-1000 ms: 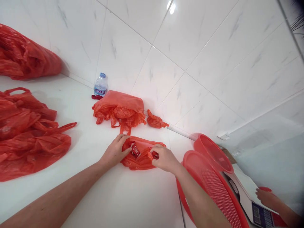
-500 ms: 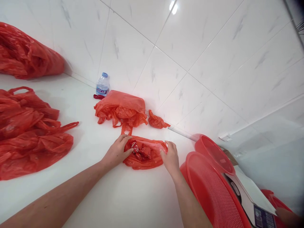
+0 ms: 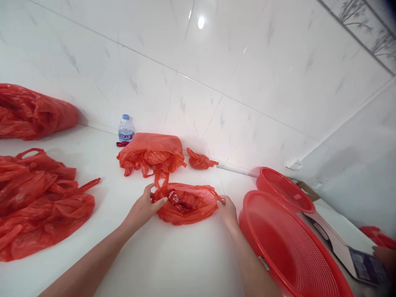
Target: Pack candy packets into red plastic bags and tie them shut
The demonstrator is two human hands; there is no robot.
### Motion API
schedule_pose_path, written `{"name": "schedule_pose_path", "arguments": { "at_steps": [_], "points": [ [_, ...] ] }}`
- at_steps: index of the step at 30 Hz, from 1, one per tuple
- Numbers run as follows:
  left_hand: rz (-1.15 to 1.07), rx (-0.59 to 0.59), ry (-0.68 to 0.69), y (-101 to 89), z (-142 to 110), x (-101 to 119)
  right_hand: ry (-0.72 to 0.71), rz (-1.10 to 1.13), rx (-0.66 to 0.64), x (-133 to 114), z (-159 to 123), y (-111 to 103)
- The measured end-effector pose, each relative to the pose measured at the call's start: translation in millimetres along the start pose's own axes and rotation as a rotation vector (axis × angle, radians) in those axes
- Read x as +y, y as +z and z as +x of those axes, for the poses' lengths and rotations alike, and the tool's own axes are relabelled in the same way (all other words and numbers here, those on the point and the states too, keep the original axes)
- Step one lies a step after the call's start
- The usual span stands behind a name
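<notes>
My left hand (image 3: 142, 207) and right hand (image 3: 228, 209) hold the small red plastic bag (image 3: 185, 205) on the white counter (image 3: 161, 264) — each hand's fingers pinched shut on the rim at its own side, keeping the mouth spread. Red wrapped packets (image 3: 181, 200) lie inside. The film looks thin, soft and slippery, light with so little in it; I judge the rim or the handle loops the surest hold — a grip on the belly would merely crumple. A red basket (image 3: 297, 255) stands just right.
</notes>
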State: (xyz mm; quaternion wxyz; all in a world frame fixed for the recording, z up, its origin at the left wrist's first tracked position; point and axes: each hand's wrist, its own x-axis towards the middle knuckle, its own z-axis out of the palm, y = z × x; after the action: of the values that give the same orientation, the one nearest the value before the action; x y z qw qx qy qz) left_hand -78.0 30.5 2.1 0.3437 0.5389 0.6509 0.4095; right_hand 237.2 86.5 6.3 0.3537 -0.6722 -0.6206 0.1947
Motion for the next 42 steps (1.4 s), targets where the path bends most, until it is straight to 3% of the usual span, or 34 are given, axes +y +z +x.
{"name": "schedule_pose_path", "arguments": {
  "at_steps": [4, 9, 14, 17, 21, 27, 32, 37, 40, 42],
  "points": [
    [-0.199, -0.101, -0.019, -2.9, -2.7, 7.5, -0.025, 0.081, 0.037, -10.5, -14.1, 5.9],
    [-0.256, -0.041, 0.046, -1.5, 4.0, 11.8, -0.069, 0.162, 0.032, -27.8, -37.7, 9.8],
    [-0.286, -0.012, 0.072, 4.0, 6.3, 12.2, -0.065, 0.195, -0.007, -34.9, -57.8, -2.4],
    [-0.272, 0.012, 0.105, 7.5, 6.2, 24.0, -0.045, 0.227, -0.002, -36.6, -62.0, -9.8],
    [-0.3, 0.009, 0.178, 3.8, 9.7, 68.2, -0.067, 0.301, 0.047, -49.9, -56.1, -23.9],
    [-0.461, 0.283, 0.519, -22.3, 10.2, 160.9, -0.208, 0.632, 0.435, -85.1, -44.4, -72.1],
    [-0.351, 0.187, 0.569, -38.2, 8.8, 200.9, -0.244, 0.697, 0.392, -101.8, -38.7, -95.8],
    [-0.128, 0.221, 0.576, -53.5, 8.3, 202.3, -0.243, 0.665, 0.46, -107.0, -39.1, -97.1],
    [-0.089, 0.185, 0.532, -64.4, 6.4, 187.7, -0.219, 0.642, 0.475, -95.4, -40.9, -90.1],
    [-0.137, 0.144, 0.535, -71.7, 4.9, 169.4, -0.225, 0.659, 0.405, -79.2, -42.1, -80.7]
  ]
}}
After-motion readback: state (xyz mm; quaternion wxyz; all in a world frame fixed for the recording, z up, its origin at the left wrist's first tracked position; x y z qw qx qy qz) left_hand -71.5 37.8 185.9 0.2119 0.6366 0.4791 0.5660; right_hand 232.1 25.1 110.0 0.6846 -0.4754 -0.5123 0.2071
